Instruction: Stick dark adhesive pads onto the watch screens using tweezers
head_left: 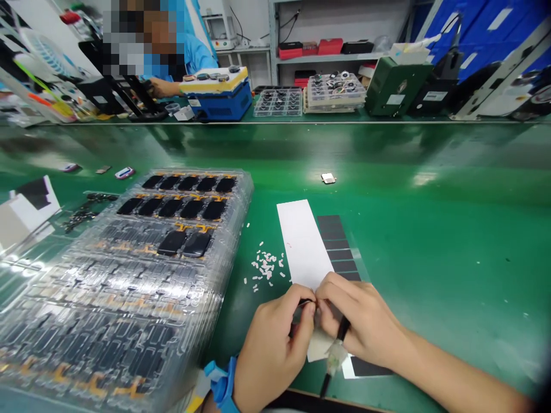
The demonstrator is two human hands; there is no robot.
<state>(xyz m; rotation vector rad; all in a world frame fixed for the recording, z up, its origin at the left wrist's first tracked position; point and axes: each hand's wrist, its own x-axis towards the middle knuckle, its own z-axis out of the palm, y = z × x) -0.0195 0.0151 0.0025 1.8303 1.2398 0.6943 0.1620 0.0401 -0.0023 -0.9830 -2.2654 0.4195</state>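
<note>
My left hand [279, 338], with a blue wristband [224, 381], pinches a small dark, thin part [306, 302] between thumb and fingers. Most of that part is hidden. My right hand [361, 321] meets it there, its fingertips closed at the part's edge. Tucked in the right hand is a thin black tool [327, 383] with a translucent wrapping round its middle, pointing down toward me. Under both hands lies a white paper strip [303, 241]. Beside it runs a sheet of black rectangular stickers [336, 235], partly covered by the right hand.
On the left stands a stack of clear trays [181, 287] with black screens and orange flex cables. Small white scraps [267, 264] lie between trays and paper. A small white-topped piece [328, 178] sits farther back. Across the bench a person in blue [196, 57] works near a blue box [224, 100].
</note>
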